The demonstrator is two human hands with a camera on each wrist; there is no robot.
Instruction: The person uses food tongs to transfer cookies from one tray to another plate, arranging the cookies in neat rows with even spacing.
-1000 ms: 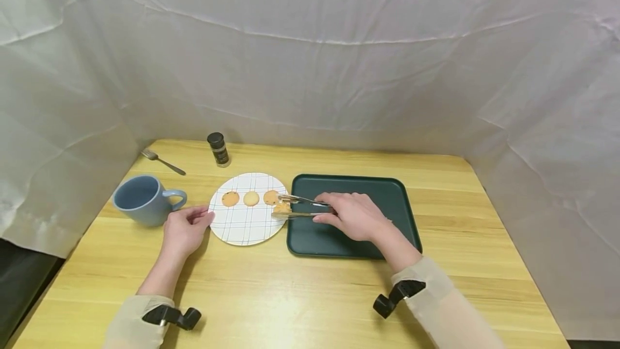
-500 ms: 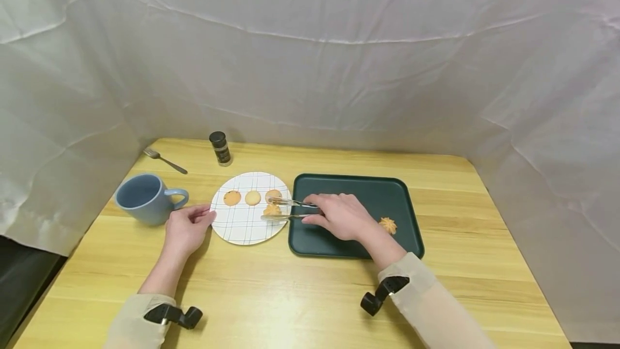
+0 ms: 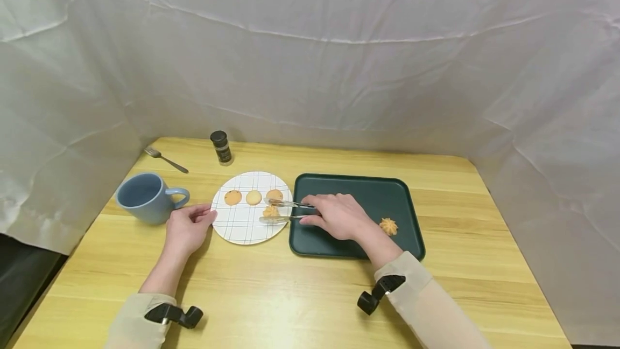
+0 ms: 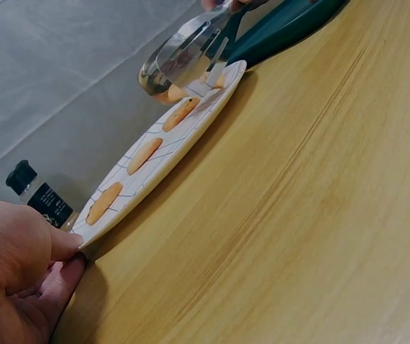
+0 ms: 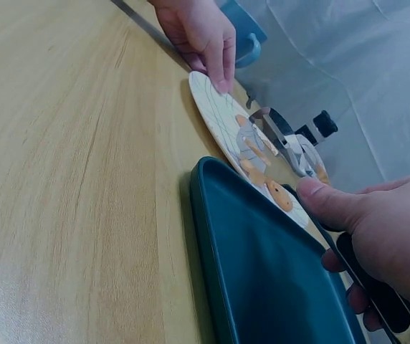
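The swirled cookie (image 3: 270, 211) could crumble or slip off the plate (image 3: 242, 228) if the tongs (image 3: 286, 211) squeeze or drag it. It lies on the plate's right part, between the tong tips. The right hand (image 3: 336, 217) grips the tongs just right of the plate; the left hand (image 3: 186, 228), fingers relaxed, touches the plate's left rim.

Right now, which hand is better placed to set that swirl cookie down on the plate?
Right hand: it holds the tongs around the cookie. Left hand only steadies the plate rim.
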